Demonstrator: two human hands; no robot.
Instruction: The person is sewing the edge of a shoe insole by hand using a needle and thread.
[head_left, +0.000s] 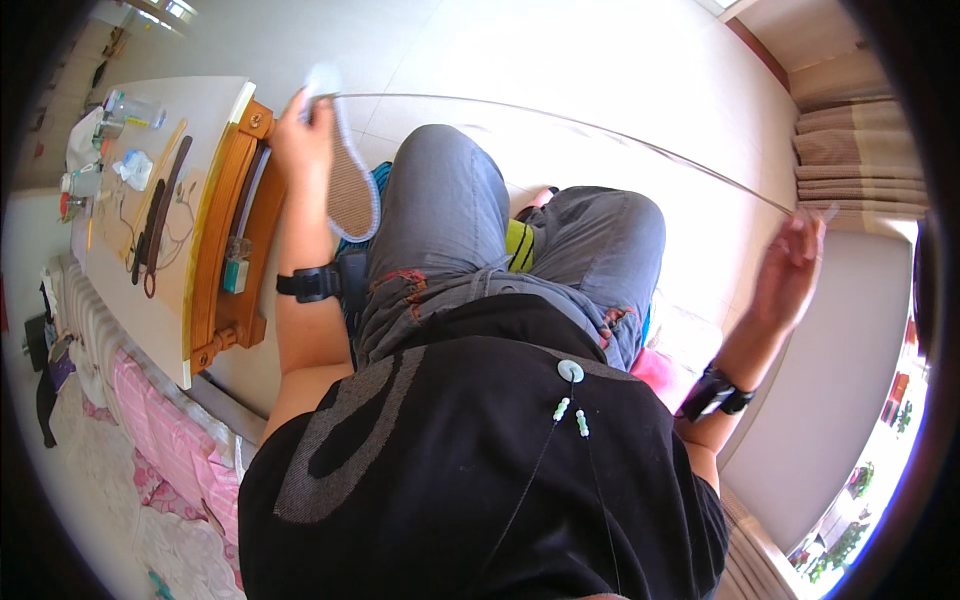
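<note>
My left hand (304, 135) grips a shoe insole (351, 184) with a brown woven face and a pale blue edge, near the corner of the table. From the insole a long thread (570, 116) runs across to my right hand (791, 255), which is raised far out on the right and slightly blurred. Its fingers are bent together around the thread's end, and a small thin item, too blurred to name, sticks out beyond the fingertips. The thread looks taut.
At left, a wooden table (169, 217) with a white top holds cords, dark straps, a wooden stick and a clear bottle (139, 111). A small box (236, 275) sits on its lower shelf. Beige curtains (859, 161) hang at right; pink fabric (169, 420) lies at lower left.
</note>
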